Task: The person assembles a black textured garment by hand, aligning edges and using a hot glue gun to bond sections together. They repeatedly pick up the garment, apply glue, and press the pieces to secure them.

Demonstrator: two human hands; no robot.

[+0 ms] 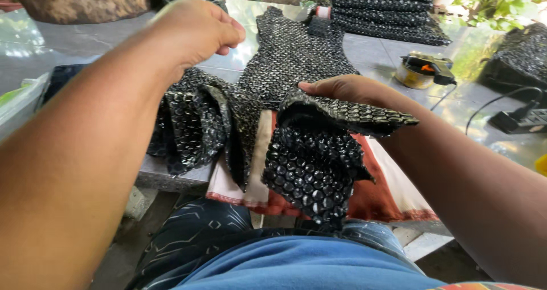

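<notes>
Left hand (196, 31) raised, fisted, seemingly empty; right hand (342, 88) grips black bubble sheet (310, 164) over grey stone counter (376, 53), outdoors.

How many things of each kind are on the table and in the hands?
Hands: 2, left hand and right hand
Black bubble wrap sheet being folded: 1
Stack of black bubble wrap: 1
Glue gun: 1
Red and cream cloth: 1
Power strip: 1
Total: 7
</notes>
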